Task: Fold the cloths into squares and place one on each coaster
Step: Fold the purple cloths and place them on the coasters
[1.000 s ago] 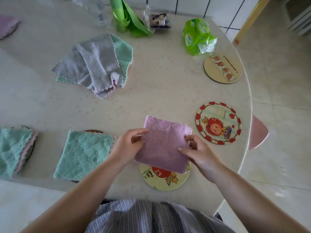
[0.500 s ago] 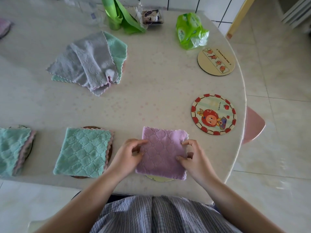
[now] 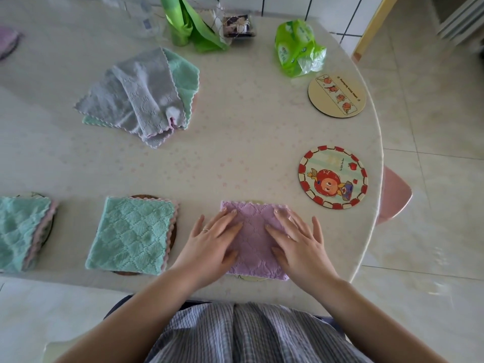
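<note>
Purple cloth (image 3: 255,239), folded square, lies low centre on a nearly hidden coaster (image 3: 251,278); left hand (image 3: 212,243) and right hand (image 3: 298,243) press it with flat, spread fingers, gripping nothing. Smooth outward, keeping edges aligned. Farther right, two coasters (image 3: 333,177) wait bare; unfolded cloths (image 3: 141,98) lie upper left.

no text can be read for certain. the cream coaster (image 3: 336,95) beyond the red-bordered coaster (image 3: 333,177) bears a curved printed line, too small to read; small lettering on the red-bordered one is likewise illegible.
</note>
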A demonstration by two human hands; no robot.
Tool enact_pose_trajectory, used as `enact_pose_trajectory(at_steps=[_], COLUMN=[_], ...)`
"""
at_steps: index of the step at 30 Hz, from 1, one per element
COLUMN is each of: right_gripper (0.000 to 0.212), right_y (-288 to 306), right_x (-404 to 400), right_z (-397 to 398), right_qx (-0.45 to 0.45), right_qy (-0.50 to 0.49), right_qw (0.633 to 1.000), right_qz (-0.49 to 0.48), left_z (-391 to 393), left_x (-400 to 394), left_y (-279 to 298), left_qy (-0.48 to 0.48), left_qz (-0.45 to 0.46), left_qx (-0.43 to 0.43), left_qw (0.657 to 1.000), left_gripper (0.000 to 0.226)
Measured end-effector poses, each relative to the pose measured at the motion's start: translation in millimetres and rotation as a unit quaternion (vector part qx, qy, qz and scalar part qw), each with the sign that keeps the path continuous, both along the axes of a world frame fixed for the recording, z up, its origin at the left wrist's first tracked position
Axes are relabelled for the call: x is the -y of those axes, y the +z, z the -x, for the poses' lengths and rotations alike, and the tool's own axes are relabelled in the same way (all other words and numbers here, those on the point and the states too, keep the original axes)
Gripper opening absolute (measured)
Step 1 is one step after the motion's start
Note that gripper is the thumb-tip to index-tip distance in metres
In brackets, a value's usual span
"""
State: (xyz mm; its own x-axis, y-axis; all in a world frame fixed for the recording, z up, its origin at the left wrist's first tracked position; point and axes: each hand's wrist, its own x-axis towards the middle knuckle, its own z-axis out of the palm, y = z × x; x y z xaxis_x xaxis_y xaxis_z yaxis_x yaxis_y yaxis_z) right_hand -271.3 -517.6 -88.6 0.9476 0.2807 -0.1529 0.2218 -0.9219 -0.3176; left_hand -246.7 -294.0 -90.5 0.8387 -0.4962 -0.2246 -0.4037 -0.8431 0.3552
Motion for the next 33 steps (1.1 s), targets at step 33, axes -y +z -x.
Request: enact_pose_trajectory(at_steps=[33], right_gripper=[0.03], right_y=[23], right_x=[-247], right_z=[-264], right_qx=[0.022], right_qy=[0.032], right_qw=[0.996], right_qz=[0.079], left_z=[-248], left_x=[-175], left_y=[4], left_qy=[0.231], left_qz=[0.064], left_qx=[0.014], left_qw=[0.971], left_gripper=[0.037])
